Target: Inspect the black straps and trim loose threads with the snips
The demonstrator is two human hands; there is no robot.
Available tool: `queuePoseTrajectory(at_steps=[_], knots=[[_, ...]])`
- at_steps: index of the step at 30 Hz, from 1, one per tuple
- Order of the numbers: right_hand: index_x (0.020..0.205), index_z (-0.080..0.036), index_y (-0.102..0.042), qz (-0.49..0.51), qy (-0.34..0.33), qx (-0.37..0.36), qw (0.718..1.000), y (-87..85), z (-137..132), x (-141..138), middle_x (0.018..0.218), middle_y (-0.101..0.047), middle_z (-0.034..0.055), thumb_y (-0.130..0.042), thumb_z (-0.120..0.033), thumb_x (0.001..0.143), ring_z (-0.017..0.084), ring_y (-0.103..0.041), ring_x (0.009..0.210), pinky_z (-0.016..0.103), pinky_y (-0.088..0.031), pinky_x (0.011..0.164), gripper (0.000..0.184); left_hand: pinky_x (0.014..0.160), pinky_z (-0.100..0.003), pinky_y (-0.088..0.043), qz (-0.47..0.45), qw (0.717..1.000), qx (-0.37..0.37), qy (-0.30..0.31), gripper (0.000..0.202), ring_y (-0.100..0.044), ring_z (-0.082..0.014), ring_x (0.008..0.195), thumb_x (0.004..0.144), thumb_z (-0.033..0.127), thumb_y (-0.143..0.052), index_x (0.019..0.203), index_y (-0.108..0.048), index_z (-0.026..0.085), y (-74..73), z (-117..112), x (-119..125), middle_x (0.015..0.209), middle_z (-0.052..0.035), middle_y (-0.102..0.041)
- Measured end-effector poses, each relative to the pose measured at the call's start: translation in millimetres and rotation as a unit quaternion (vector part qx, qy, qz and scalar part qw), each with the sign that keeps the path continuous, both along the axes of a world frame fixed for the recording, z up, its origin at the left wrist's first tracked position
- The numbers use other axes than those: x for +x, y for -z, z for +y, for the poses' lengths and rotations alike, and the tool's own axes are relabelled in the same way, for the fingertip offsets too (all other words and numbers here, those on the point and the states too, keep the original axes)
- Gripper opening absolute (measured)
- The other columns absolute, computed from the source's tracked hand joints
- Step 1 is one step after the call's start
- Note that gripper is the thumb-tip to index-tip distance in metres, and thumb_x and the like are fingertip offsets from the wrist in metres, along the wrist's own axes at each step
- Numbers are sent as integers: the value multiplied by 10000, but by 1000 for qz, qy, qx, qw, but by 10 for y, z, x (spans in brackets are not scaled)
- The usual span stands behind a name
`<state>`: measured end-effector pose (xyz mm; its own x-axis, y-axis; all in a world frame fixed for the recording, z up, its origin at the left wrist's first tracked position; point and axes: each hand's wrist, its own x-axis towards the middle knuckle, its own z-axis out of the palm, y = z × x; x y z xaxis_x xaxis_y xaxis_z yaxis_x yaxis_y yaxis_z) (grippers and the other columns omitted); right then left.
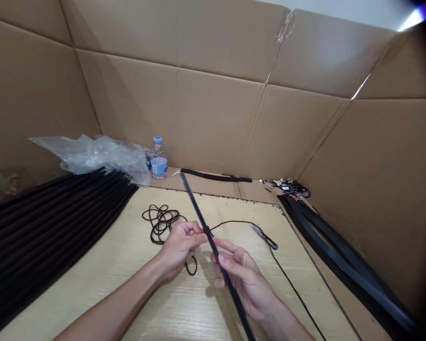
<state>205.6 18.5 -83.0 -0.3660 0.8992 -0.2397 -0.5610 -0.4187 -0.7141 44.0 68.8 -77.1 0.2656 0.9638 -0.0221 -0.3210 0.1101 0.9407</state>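
A long, thin black strip (pixel 199 213) slants across the view, and its lower end runs out of the bottom of the frame. My left hand (pixel 181 248) pinches it between thumb and fingertips. My right hand (pixel 243 279) holds it lower down, with the fingers curled around it. A thin black cord (pixel 234 221) runs from the strip at my left fingertips towards a small pair of metal scissors (pixel 264 237) and on down to the right. Beneath my left hand lies a loose coil of black cord (pixel 159 222).
A stack of long black strips (pixel 53 227) lies along the left of the pale wooden table (pixel 135 293). A bundle of black strips (pixel 344 255) lies on the right. Behind stand a plastic bag (pixel 102 156), a water bottle (pixel 159 160) and cardboard walls (pixel 170 109).
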Motion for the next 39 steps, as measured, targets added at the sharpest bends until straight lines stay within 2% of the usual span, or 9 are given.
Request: queuePoseTrajectory(at_steps=[6,12,16,19,23,26,32,35,39], knots=[[898,-135,-472,-16,-46,54,997,-9,-56,-32,770,-542,8,-733,-235,695,90,-519,588,239,-504,479,345,365,-166,-83,-6,997,-19,72,391,-253,-22,398,589,407,-815,725,-582,124,-45,-49,-6,568,16,-485],[809,-164,-351,2,-18,86,996,-53,-9,-8,853,-627,96,-579,-363,838,41,-431,426,141,-262,359,303,356,-158,-90,-1,1000,-25,3,426,-191,-23,373,620,380,-795,572,-434,158,-4,-31,4,454,72,-339],[873,-130,-451,-11,-5,88,996,-49,12,35,871,-631,119,-648,-299,789,64,-490,537,180,-346,475,273,355,-149,-94,-5,999,-37,17,429,-154,-22,389,637,403,-787,607,-433,163,7,-8,-27,470,88,-297],[1047,-117,-496,-36,-18,61,997,-49,-24,43,843,-617,79,-725,-215,710,68,-514,585,193,-409,538,419,349,-150,-69,-21,996,-53,71,460,-123,-21,407,602,466,-801,659,-468,155,-8,-26,-41,502,85,-307],[890,-113,-493,-30,-91,56,994,-50,-96,5,723,-543,-8,-787,-184,602,72,-517,519,248,-497,491,418,349,-157,-66,-5,992,-62,113,467,-165,-24,404,571,464,-820,695,-510,137,-52,-75,-31,515,68,-343],[855,-155,-399,-15,-126,84,988,-60,-116,-18,816,-575,2,-784,-193,604,119,-575,524,279,-501,412,460,359,-162,-63,4,991,-47,128,474,-161,-15,396,564,468,-823,682,-507,134,-66,-85,-37,523,54,-379],[810,-154,-360,27,-36,119,992,-22,-19,-16,911,-624,100,-572,-343,849,49,-489,461,154,-322,393,287,383,-167,-78,19,999,-8,48,463,-142,-31,391,690,446,-733,570,-381,170,-16,-28,-37,448,88,-247],[909,-135,-466,15,4,74,997,1,6,-30,887,-619,96,-676,-288,769,56,-485,532,166,-340,444,295,399,-173,-112,55,998,17,-6,465,-191,-43,409,706,445,-725,560,-381,167,24,-1,-16,449,74,-282],[1037,-106,-540,-41,13,47,998,-42,-46,-40,817,-568,38,-759,-205,669,47,-486,562,181,-442,502,439,416,-183,-177,52,998,26,19,426,-294,-58,454,624,476,-782,658,-530,135,42,-6,-7,537,25,-431]])
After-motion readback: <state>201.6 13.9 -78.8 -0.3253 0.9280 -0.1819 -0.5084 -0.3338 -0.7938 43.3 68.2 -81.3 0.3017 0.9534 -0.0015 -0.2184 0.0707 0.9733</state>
